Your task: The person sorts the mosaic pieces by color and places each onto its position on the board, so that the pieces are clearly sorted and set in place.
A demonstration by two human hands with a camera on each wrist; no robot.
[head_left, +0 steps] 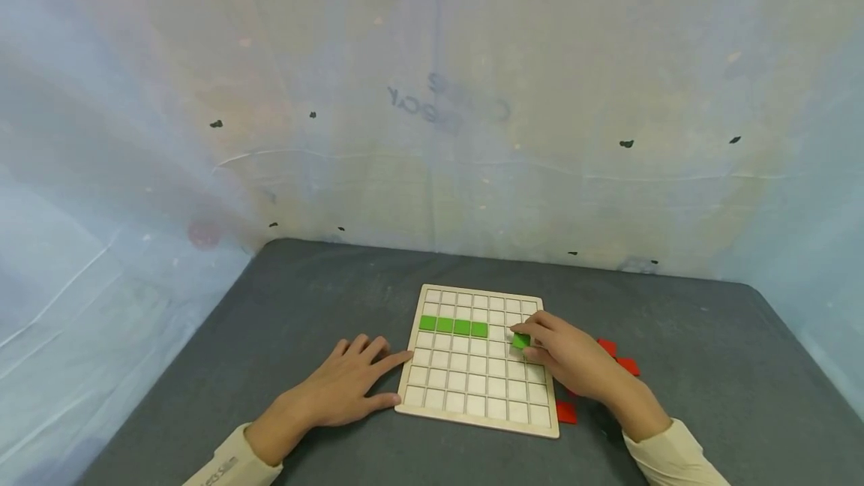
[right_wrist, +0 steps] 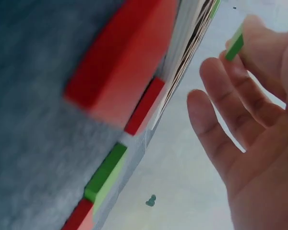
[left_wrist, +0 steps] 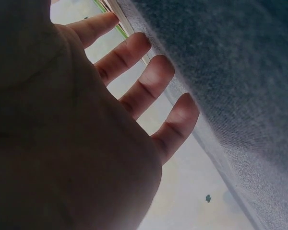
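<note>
A pale wooden grid board (head_left: 478, 420) lies on the dark table. Four-sided green tiles (head_left: 462, 328) sit side by side in one of its upper rows, starting at the left edge. My right hand (head_left: 574, 355) pinches another green tile (head_left: 521, 340) between thumb and fingers, over cells at the right of that row. In the right wrist view this held tile (right_wrist: 235, 44) shows edge-on at the fingertips. My left hand (head_left: 340, 385) rests with spread fingers on the table, its thumb and index fingertips touching the board's left edge. The left wrist view shows those fingers (left_wrist: 153, 79) extended.
Red tiles (head_left: 565, 412) lie right of the board, partly under my right forearm. A loose green tile (right_wrist: 105, 172) lies among red ones (right_wrist: 145, 105) in the right wrist view. The dark table (head_left: 324, 283) meets a pale printed curtain (head_left: 432, 193) behind and at both sides.
</note>
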